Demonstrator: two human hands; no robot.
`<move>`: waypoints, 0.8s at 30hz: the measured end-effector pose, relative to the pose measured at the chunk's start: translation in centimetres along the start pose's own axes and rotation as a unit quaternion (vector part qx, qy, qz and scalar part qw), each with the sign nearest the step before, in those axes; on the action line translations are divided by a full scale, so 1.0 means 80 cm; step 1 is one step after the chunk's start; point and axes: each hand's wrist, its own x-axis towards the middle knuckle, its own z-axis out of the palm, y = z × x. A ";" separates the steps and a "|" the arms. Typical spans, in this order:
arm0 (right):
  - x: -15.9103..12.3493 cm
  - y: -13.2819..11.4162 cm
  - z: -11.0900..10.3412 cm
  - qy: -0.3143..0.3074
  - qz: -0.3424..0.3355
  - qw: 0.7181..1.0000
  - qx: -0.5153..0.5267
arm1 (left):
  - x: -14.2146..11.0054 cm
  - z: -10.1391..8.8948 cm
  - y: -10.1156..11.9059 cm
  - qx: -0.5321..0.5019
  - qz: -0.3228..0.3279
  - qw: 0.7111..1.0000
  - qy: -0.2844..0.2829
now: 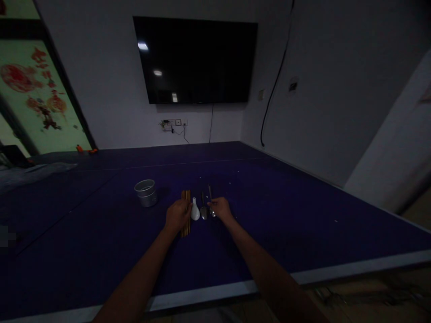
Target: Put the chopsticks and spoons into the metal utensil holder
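My left hand (178,216) is closed over the middle of a bundle of wooden chopsticks (185,231) lying lengthwise on the purple table, its fingertips beside a white soup spoon (195,213). The white spoon lies bowl toward me. Just right of it is a metal spoon (204,212), also bowl toward me. My right hand (220,208) pinches a second metal spoon (210,192) at the right end of the row; its handle points away and part of its bowl is hidden by my fingers. A grey metal cup (147,194) stands upright left of the chopsticks.
The purple table (296,211) has a pale front edge and several small white specks. Crumpled clear plastic (37,172) and orange objects (85,150) lie at the far left. A wall behind carries a television (198,60), sockets and hanging cables.
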 end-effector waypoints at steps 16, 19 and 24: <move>-0.006 -0.011 -0.007 -0.029 0.015 0.997 -0.075 | 0.000 0.001 -0.002 0.003 -0.016 1.000 -0.025; -0.008 -0.011 -0.009 -0.030 0.026 0.995 -0.088 | 0.001 0.000 0.000 0.007 -0.025 0.999 -0.033; -0.010 -0.013 -0.010 -0.034 0.043 0.993 -0.101 | 0.001 -0.004 0.001 0.009 -0.037 0.999 -0.031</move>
